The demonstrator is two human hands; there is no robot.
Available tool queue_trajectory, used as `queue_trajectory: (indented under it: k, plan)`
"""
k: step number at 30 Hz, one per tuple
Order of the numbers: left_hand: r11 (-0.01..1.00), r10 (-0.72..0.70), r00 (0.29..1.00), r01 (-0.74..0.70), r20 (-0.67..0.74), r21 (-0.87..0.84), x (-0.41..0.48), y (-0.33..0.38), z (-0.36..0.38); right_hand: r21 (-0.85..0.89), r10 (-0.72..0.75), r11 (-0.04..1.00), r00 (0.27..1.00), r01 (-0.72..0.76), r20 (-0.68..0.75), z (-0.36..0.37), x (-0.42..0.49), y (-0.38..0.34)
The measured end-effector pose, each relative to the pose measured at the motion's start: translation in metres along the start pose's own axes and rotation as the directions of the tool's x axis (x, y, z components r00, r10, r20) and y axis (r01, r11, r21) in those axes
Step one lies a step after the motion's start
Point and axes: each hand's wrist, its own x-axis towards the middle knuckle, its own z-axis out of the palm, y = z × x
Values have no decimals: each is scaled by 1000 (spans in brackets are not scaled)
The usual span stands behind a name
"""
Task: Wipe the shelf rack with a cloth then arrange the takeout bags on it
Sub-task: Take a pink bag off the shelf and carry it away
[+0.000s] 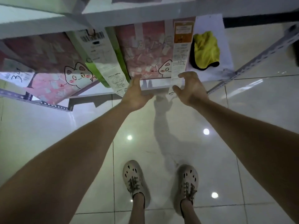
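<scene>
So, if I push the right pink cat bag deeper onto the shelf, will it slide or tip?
It probably keeps its shape: the right pink cat bag shows flat, boxy paper sides. It may tip rather than slide, as it seems to stand tall on the shelf. The long receipt on its front looks floppy and could snag.

**Details Slipping From View**

An upper shelf board [145,13] is covering the tops of the left takeout bag [48,54] and right takeout bag [142,50]. Blur is smearing a receipt [178,59] and its print, and the right edge is cropping a dark object [293,55].
</scene>
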Motion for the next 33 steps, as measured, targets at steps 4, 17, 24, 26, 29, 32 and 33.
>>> queue_trajectory:
  k: [4, 17, 24, 26, 29, 32, 33]
  plan:
    - [1000, -15, 1000, 15, -22, -17, 14, -15, -24, 11, 33, 999, 999, -33, 1, 0, 9, -1]
    - [1000, 4, 982, -7, -191, -18, 28, -4, -27, 100, 13, 995, 980, 7, -199, -14, 43, -5]
    - [904, -156, 961, 45, -230, -424, 42, 0, -28, 197, 56, 980, 979, -17, -196, -16, 62, -7]
    - [891, -187, 957, 70, -221, -449, 41, 2, -32, 244, 102, 968, 977, -54, -187, -18, 62, -2]
    - [917, -206, 950, 104, -234, -385, 36, 0, -36, 267, 149, 959, 968, -92, -202, -23, 53, 4]
    - [986, -99, 952, 54, -291, -159, 24, 2, -29, 254, 190, 959, 948, -123, -256, -24, 39, 5]
    - [993, -60, 947, 23, -317, -119, 19, 4, -26, 247, 194, 961, 944, -127, -269, -24, 35, 4]
